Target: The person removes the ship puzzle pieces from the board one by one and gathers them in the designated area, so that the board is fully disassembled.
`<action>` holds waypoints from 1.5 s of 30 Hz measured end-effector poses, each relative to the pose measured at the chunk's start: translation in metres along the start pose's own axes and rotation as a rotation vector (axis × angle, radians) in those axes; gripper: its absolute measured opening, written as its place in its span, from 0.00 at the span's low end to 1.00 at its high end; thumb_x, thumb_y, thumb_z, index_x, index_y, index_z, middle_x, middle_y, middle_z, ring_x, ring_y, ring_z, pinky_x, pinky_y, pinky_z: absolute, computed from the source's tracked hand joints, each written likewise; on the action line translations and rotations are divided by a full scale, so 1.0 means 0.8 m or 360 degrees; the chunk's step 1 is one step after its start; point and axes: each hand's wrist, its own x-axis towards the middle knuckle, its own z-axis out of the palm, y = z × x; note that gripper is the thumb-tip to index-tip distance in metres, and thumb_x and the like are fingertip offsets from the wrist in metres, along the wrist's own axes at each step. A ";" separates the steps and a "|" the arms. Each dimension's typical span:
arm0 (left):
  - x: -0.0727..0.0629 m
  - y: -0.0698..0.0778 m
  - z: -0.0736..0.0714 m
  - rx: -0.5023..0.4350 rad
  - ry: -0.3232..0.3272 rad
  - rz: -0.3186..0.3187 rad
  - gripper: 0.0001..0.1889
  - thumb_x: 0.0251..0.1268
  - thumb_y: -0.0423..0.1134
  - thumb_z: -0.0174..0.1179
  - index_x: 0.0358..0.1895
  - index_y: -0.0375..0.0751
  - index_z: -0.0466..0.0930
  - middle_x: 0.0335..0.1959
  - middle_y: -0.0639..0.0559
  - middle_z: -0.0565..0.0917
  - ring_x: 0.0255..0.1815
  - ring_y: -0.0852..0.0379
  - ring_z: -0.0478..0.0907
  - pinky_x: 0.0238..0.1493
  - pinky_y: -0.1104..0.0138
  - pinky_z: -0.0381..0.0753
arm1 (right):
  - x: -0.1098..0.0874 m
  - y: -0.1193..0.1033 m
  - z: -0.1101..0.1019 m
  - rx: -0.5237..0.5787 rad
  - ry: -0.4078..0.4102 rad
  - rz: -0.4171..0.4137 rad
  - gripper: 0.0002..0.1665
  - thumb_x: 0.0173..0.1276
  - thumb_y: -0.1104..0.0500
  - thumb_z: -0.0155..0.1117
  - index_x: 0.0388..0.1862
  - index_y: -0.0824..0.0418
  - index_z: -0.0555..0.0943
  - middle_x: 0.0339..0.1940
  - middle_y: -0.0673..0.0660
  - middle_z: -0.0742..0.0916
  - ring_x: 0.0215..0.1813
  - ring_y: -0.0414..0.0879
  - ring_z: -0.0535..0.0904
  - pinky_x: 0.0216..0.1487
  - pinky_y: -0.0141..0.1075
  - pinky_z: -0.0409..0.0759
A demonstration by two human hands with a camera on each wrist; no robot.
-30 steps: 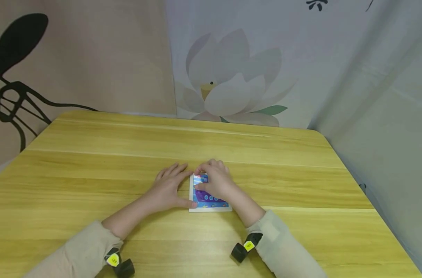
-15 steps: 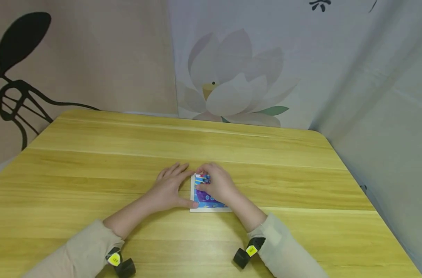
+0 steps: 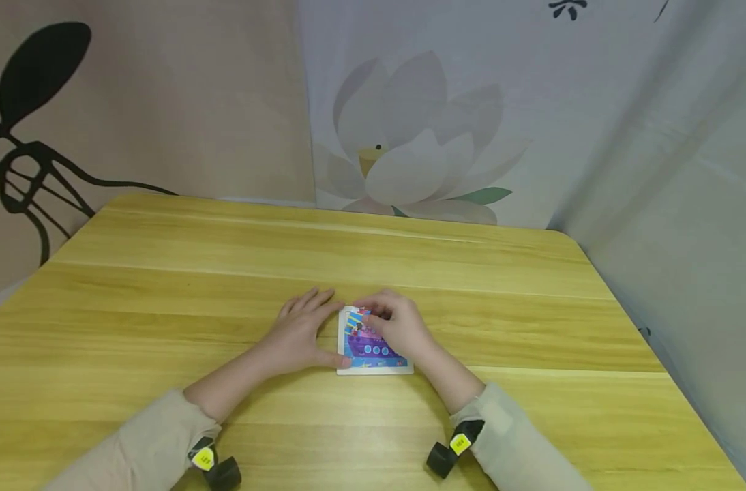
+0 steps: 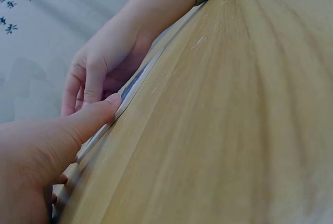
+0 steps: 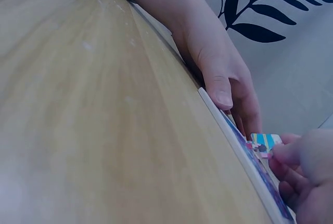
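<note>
A pale, lotus-printed backdrop (image 3: pixel 410 157) rises behind the wooden table (image 3: pixel 520 314).

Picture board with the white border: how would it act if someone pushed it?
The picture board is probably stiff, as its edge runs straight in the right wrist view. Lying flat and thin on the table, it would likely slide rather than roll or tip.
</note>
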 end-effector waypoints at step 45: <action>-0.001 0.002 -0.002 -0.0004 -0.0014 -0.0008 0.55 0.39 0.69 0.69 0.71 0.41 0.63 0.75 0.41 0.52 0.75 0.37 0.40 0.68 0.40 0.36 | -0.017 0.058 -0.104 0.0084 0.0155 0.0200 0.10 0.62 0.71 0.65 0.43 0.68 0.85 0.41 0.58 0.87 0.36 0.47 0.76 0.34 0.30 0.75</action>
